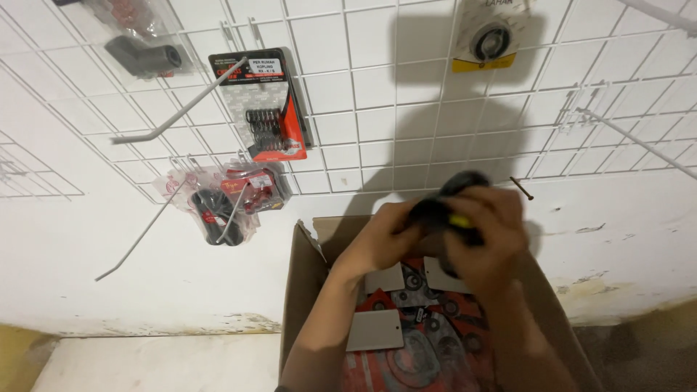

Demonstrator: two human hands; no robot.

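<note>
While gripped: blk rubber part (444,207).

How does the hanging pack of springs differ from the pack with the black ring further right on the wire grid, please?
The spring pack has a red and black card and hangs tilted, whole in view; the ring pack has a white and yellow card and is cut off by the top edge. The spring pack holds several dark coils, the ring pack one round black ring. A dark shadow crosses the ring pack; the spring pack is evenly lit. Both hang on the white wire grid.
</note>
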